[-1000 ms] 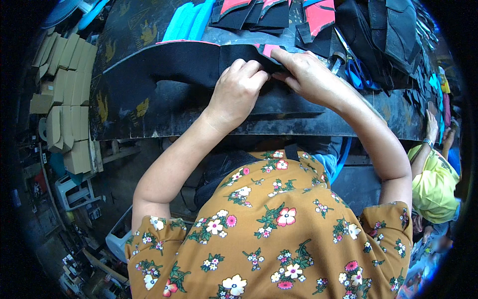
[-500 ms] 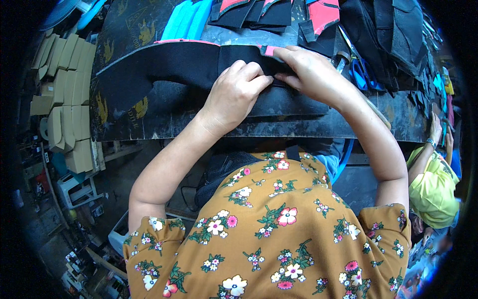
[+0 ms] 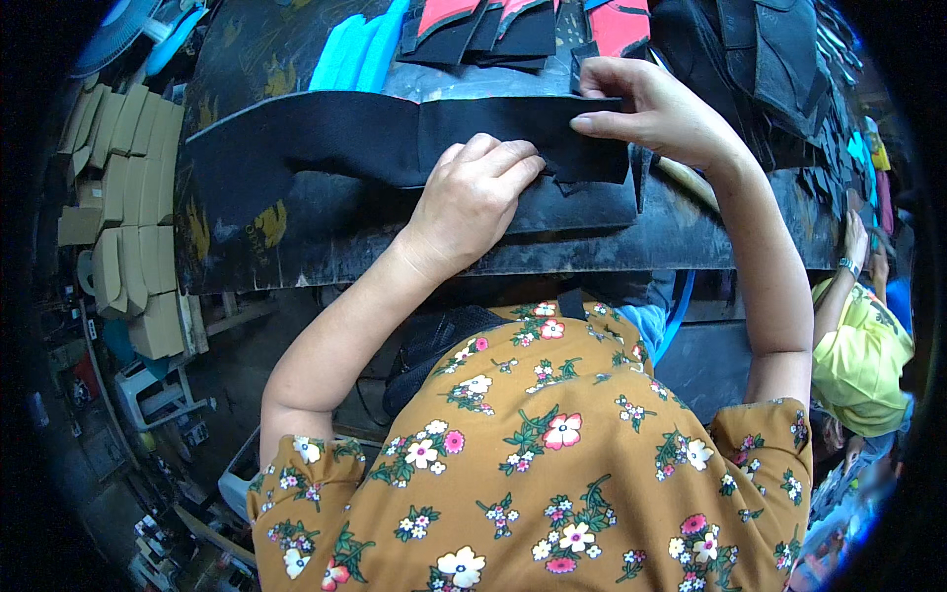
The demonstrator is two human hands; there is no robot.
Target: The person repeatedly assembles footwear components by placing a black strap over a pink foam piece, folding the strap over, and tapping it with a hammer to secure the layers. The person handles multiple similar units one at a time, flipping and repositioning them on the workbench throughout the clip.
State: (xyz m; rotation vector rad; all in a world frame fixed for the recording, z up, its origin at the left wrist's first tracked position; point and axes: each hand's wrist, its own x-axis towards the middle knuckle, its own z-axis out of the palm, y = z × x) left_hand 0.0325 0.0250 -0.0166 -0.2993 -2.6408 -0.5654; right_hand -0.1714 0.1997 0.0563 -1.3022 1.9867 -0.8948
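Head view: two hands at the right part of a long black cloth (image 3: 365, 138) on the worktop (image 3: 681, 237).
Left hand (image 3: 475, 192) pinches the cloth's lower edge, fingers bunched; right hand (image 3: 671, 113) has thumb and fingers parted at the upper edge near the right end, its grip impossible to tell. A wooden handle (image 3: 686, 185) lies under the right wrist. Bare worktop runs along the near edge; beyond the cloth, blue strips (image 3: 360, 54) and pink-and-black pieces (image 3: 488, 39) crowd close, and a black stack (image 3: 755, 89) bounds the right.
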